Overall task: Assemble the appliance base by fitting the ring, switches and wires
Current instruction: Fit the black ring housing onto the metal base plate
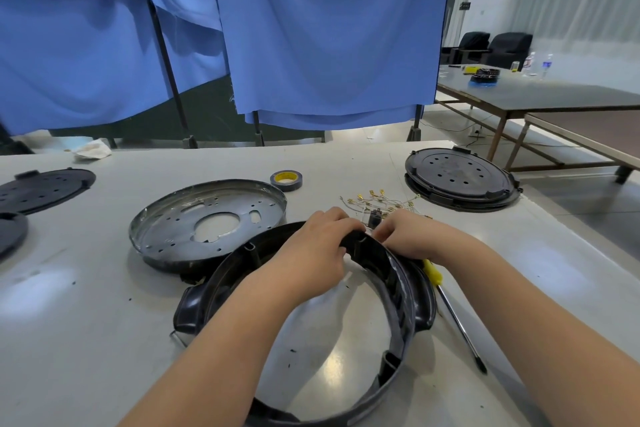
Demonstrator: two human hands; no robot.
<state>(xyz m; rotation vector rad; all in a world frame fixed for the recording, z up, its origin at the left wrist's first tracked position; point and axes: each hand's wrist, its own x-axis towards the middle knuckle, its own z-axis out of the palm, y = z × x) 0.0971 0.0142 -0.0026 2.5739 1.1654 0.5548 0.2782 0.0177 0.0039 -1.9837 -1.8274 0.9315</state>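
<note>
Black plastic ring [398, 288] lay on the table [104, 305], right in front of the person, w/ both hands at its far rim. Left hand [311, 253] had its grip curled over the top of that rim, holding it. Right hand [412, 232] sat just beside, fingers bent at the rim's outer side near a small black switch [374, 218]; can't tell whether it pinched the switch or only the ring.

Wires [381, 201] w/ brass ends lay in a loose tangle just beyond the hands. Metal plate [207, 218] sat left of the ring, touching or overlapping its far-left edge. Screwdriver [457, 315] lay right against the ring's right side.

Risks, as I judged them: ring looked thin and bendy, so pressing a switch in w/ only one hand bracing could twist it and the switch might seat crooked. Tangled wires could snag on fingers and drag across the table. Ring shifting right could roll the screwdriver toward the table edge.
</note>
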